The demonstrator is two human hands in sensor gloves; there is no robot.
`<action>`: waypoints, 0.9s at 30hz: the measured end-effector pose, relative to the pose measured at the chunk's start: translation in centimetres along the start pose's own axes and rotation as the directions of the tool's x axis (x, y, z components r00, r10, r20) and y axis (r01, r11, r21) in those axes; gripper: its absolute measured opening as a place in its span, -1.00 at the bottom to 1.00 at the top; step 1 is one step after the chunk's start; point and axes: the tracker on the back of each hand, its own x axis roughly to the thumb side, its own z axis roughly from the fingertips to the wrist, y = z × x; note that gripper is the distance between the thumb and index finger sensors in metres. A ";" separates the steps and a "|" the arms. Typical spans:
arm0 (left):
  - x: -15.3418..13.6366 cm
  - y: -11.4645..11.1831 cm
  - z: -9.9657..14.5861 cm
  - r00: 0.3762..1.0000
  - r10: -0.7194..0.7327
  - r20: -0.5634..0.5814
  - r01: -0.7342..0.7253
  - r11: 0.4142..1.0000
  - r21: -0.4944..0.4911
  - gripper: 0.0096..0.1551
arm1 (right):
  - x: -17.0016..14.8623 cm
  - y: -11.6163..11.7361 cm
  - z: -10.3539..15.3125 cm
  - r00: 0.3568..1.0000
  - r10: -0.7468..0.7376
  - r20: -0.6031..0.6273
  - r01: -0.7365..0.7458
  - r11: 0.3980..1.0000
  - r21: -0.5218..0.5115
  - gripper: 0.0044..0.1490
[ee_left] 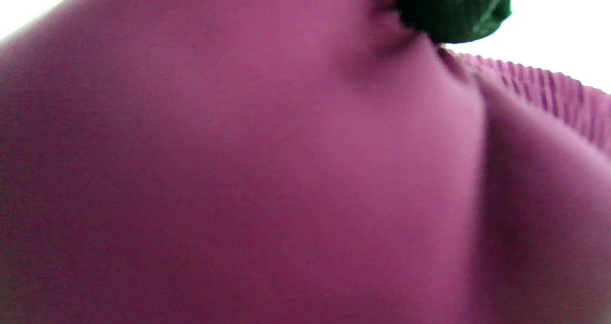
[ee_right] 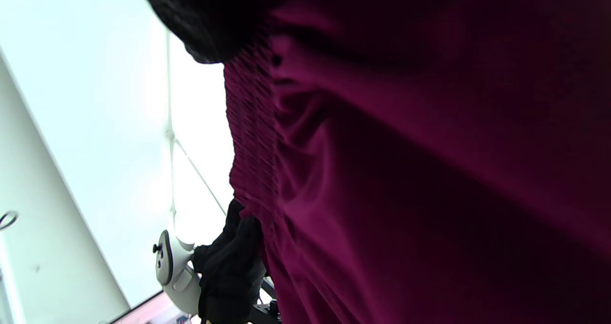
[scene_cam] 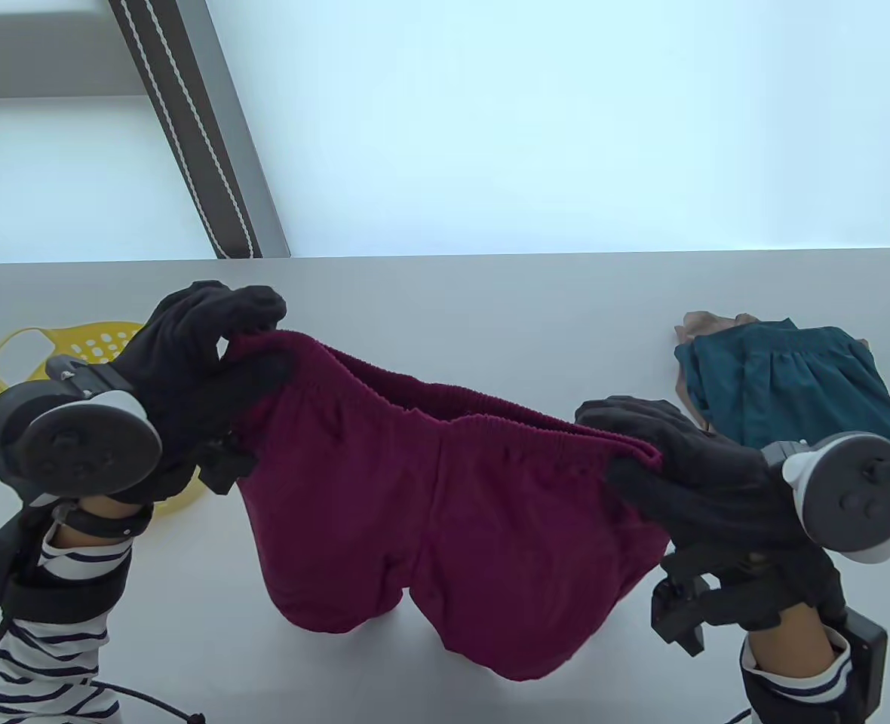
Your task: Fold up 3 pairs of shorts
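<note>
Left hand (scene_cam: 196,339) and right hand (scene_cam: 664,452) each pinch waistband of shorts (scene_cam: 430,513), mid-frame; legs brush table (scene_cam: 490,302); risk: slipped pinch, shorts bunch unevenly

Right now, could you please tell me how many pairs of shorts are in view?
2: maroon shorts held up by both hands at the middle; teal shorts at the table's right. Tan fabric beneath may be a third.

A pale grey table (scene_cam: 490,302) fills the near part. Behind its far edge a bright window (scene_cam: 566,113) glows (very washed out), with a dark slanted frame (scene_cam: 211,143) at far left.
</note>
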 end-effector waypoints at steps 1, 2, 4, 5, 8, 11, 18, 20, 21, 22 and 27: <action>0.3 0.8 0.1 0.999 0.037 0.033 -0.037 0.999 -0.009 -0.33 | 1.0 -0.8 0.2 0.999 0.028 0.042 -0.028 1.000 -0.003 -0.36; 0.3 1.0 0.0 0.998 0.046 0.042 -0.045 0.999 -0.019 -0.32 | 1.3 -1.0 0.2 0.998 0.029 0.051 -0.029 1.000 -0.005 -0.36; -0.1 1.0 -1.3 0.996 0.063 0.069 -0.047 0.976 -0.212 -0.31 | 1.9 -2.1 -0.4 0.997 0.075 0.026 -0.075 0.997 0.002 -0.35; -0.5 0.5 -1.9 0.997 0.049 0.062 -0.030 0.960 -0.279 -0.35 | 1.6 -2.5 -1.2 0.990 0.141 -0.018 -0.141 0.990 0.012 -0.35; -2.3 -3.8 -4.1 0.994 -0.105 0.019 0.099 0.851 -0.516 -0.48 | -0.9 -2.8 -4.1 0.874 0.441 -0.204 -0.416 0.896 0.152 -0.37; -4.2 -10.4 -5.9 0.914 -0.405 0.021 0.316 0.680 -0.662 -0.54 | -6.8 -1.0 -8.4 0.700 0.585 -0.410 -0.418 0.801 0.428 -0.37; -5.0 -13.6 -10.0 0.280 -0.935 -0.215 0.933 0.318 -0.169 -0.51 | -9.6 0.6 -12.0 0.617 0.413 -0.670 -0.708 0.664 -0.243 -0.37; -5.1 -11.4 -10.4 0.410 -0.828 -0.384 0.877 0.473 -0.083 -0.51 | -8.6 0.3 -12.1 0.709 0.446 -0.547 -0.679 0.643 -0.356 -0.38; -5.3 -10.6 -10.2 0.454 -0.790 -0.413 0.845 0.528 -0.080 -0.50 | -8.4 0.0 -11.9 0.730 0.441 -0.522 -0.652 0.678 -0.340 -0.37; -5.5 -9.9 -9.7 0.507 -0.768 -0.392 0.821 0.569 -0.051 -0.50 | -8.4 0.0 -11.7 0.764 0.425 -0.486 -0.606 0.731 -0.313 -0.37; -5.7 -11.8 -4.8 0.438 -0.893 -0.102 0.891 0.446 -0.084 -0.50 | -11.6 1.9 -9.3 0.771 0.474 -0.424 -0.556 0.827 -0.087 -0.36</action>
